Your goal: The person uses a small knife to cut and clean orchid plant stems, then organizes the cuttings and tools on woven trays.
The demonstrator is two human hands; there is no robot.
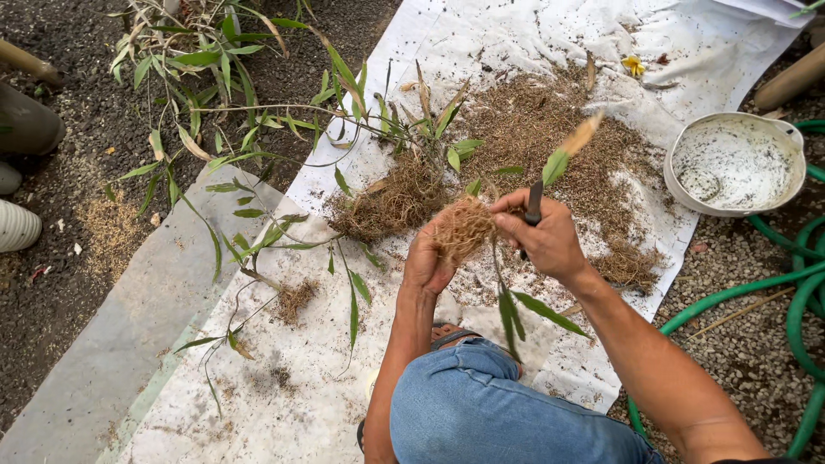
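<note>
My left hand [430, 258] cups a tangled brown root ball [466, 227] of a small leafy plant, whose thin green stem [507, 301] and leaves hang down toward my knee. My right hand [546, 241] grips a dark-handled tool [534, 204] held upright, its fingers touching the right side of the root ball. A green and yellow leaf [567, 150] sticks up just above that hand. Both hands are over a white sheet [481, 34] spread on the ground.
Another uprooted plant with long stems [258, 155] and a root clump [391, 202] lies left of my hands. Brown fibre litter [550, 129] covers the sheet. A white bowl [732, 163] sits at right, green hose [773, 283] beside it. Pots [17, 180] stand far left. My blue-jeaned knee [481, 412] is below.
</note>
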